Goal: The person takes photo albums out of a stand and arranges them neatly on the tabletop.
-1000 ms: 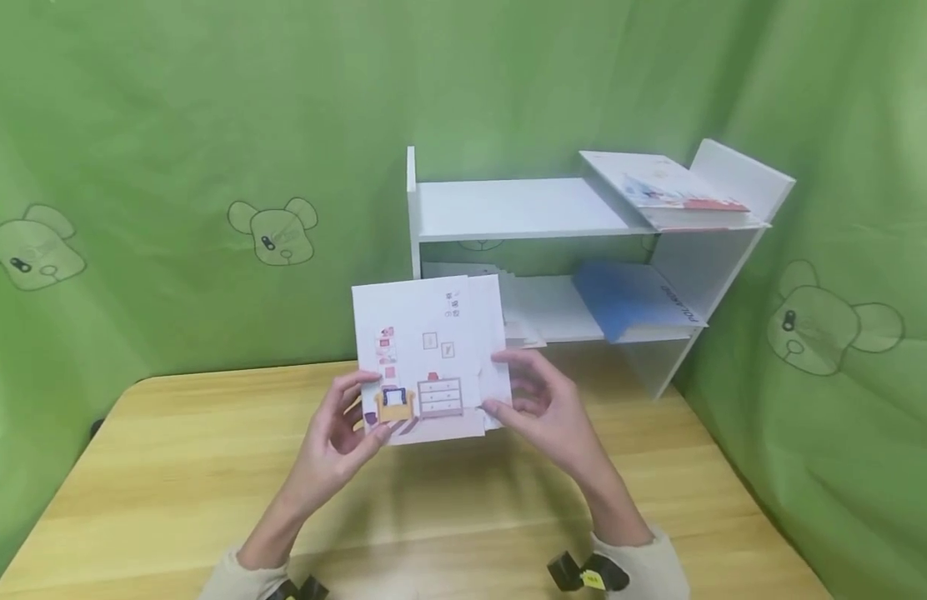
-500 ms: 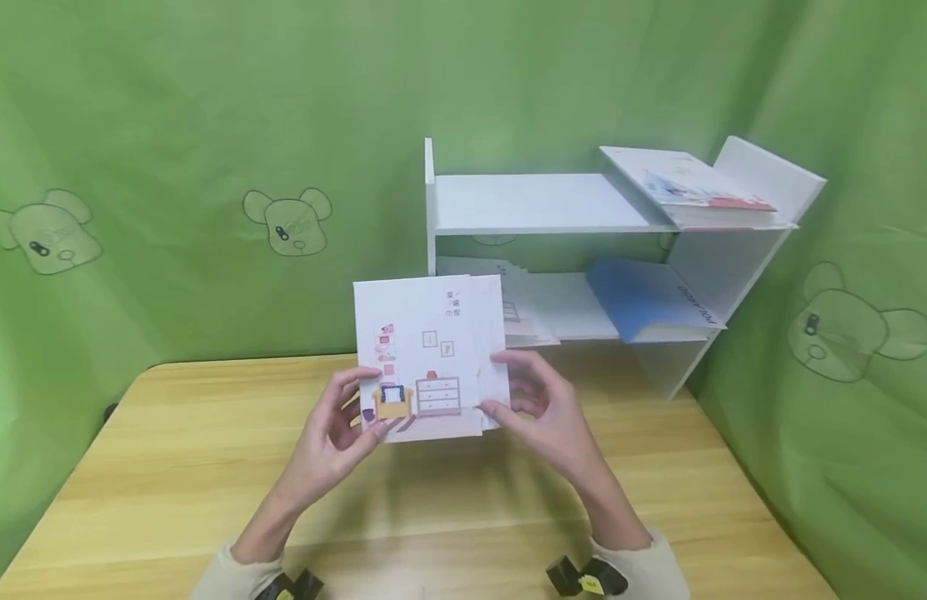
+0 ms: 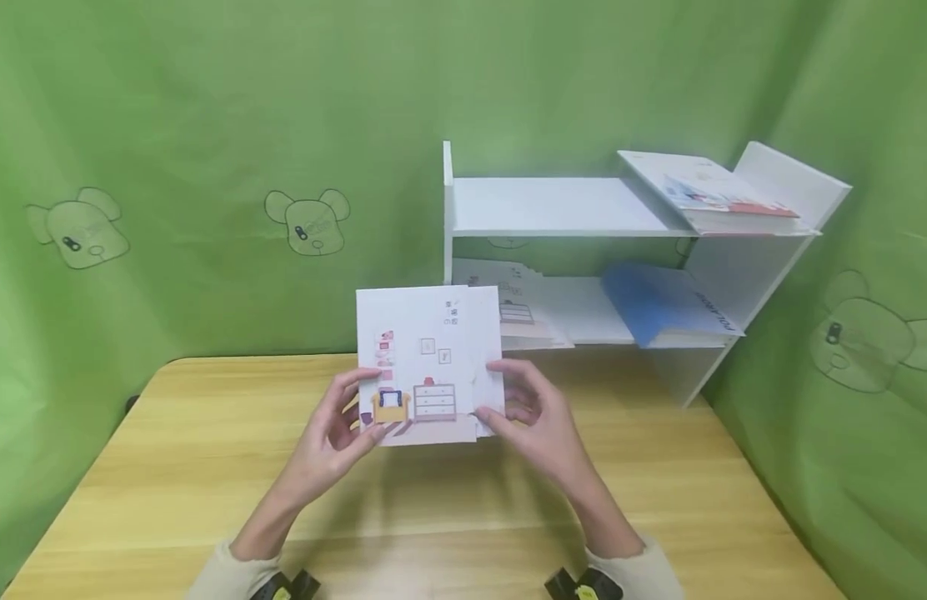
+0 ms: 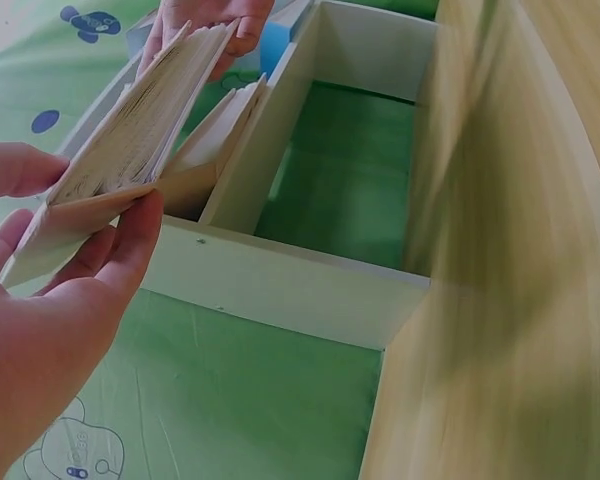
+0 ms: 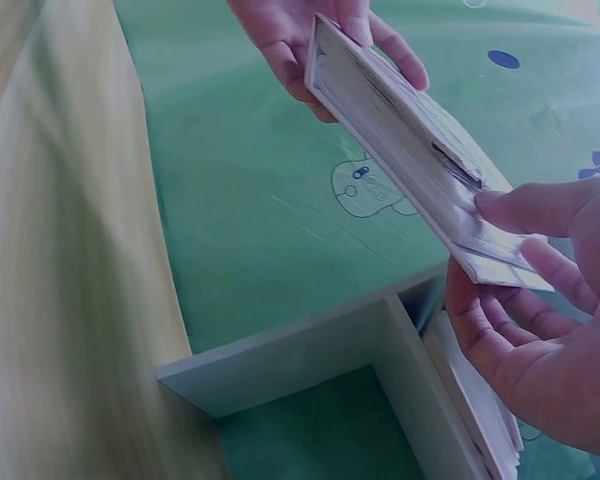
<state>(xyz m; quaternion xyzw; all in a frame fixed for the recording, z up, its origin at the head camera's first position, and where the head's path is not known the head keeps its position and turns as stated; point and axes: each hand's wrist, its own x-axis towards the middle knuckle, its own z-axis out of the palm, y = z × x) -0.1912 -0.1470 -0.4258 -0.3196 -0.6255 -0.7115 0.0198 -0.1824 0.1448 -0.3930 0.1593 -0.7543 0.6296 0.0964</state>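
Between my two hands is a white book point(image 3: 414, 321) printed with a yellow armchair, a chest of drawers and small picture frames. My left hand point(image 3: 330, 437) pinches its left side near the lower corner, thumb on the front cover. At the opposite side, my right hand point(image 3: 542, 429) grips the edge, where a narrower strip of white pages or cover sticks out past the front. The page edges of the book point(image 4: 140, 120) show as a thick block in the left wrist view. Seen from the right wrist, the book point(image 5: 400, 140) is tilted and held at both ends.
A white two-level shelf point(image 3: 561, 232) stands on the wooden table point(image 3: 208, 467) behind the book. On its top leans a white-and-red book point(image 3: 704, 187). The lower level bears a blue book point(image 3: 658, 300) and several white books point(image 3: 527, 312). Green curtain point(image 3: 208, 100) surrounds the table.
The shelf and curtain have shifted to the right in the head view as the camera turned. Both hands keep their hold on the book, which sits nearly the same in view.
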